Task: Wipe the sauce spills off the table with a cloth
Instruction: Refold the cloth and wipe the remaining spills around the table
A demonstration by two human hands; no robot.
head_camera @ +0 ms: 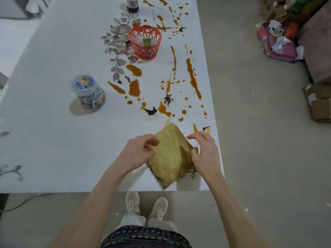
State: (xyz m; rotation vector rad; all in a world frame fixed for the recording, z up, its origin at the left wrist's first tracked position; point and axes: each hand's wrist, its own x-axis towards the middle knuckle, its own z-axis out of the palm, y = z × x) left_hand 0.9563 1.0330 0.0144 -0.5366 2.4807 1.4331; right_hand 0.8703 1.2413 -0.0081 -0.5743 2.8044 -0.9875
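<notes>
A yellow-green cloth (169, 154) hangs folded just above the near right part of the white table (62, 140). My left hand (138, 151) pinches its left edge and my right hand (204, 151) grips its right edge. Orange-brown sauce spills (192, 77) run in streaks, blobs and drops over the right half of the table, from just beyond the cloth to the far end. Small dark scraps (150, 111) lie among the drops.
A red plastic basket (145, 42) stands mid-table among the spills. A clear jar with a printed label (88, 93) stands left of them, and a dark bottle (132, 5) at the far end. The table's right edge borders open floor with cardboard boxes (318, 102) and rubbish.
</notes>
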